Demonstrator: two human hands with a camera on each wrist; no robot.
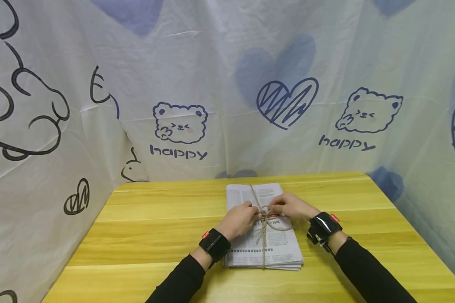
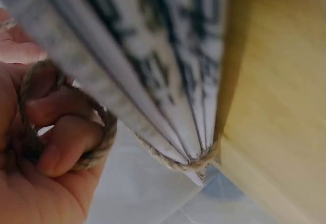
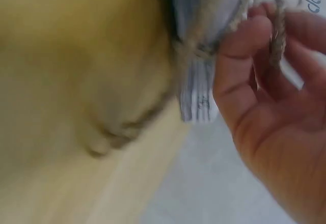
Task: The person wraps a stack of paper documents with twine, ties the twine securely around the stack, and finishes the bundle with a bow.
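Observation:
A stack of folded newspapers (image 1: 284,248) lies on the table with brown twine (image 1: 264,252) running lengthwise and crosswise round it. Over the middle of the stack, the twine meets in a knot with loops. My left hand (image 1: 239,221) pinches twine at the left of this knot; in the left wrist view a twine loop (image 2: 109,127) circles its curled fingers (image 2: 76,137). From the right, my right hand (image 1: 293,206) pinches another piece of twine (image 3: 277,35) between thumb and fingers. A loose twine end (image 3: 122,135) hangs blurred beside the stack in the right wrist view.
The yellow wood-grain table (image 1: 155,235) extends on both sides of the stack. A white cloth (image 1: 227,139) with hearts and bear drawings hangs behind and at the sides. Each wrist wears a black band with a camera (image 1: 324,227).

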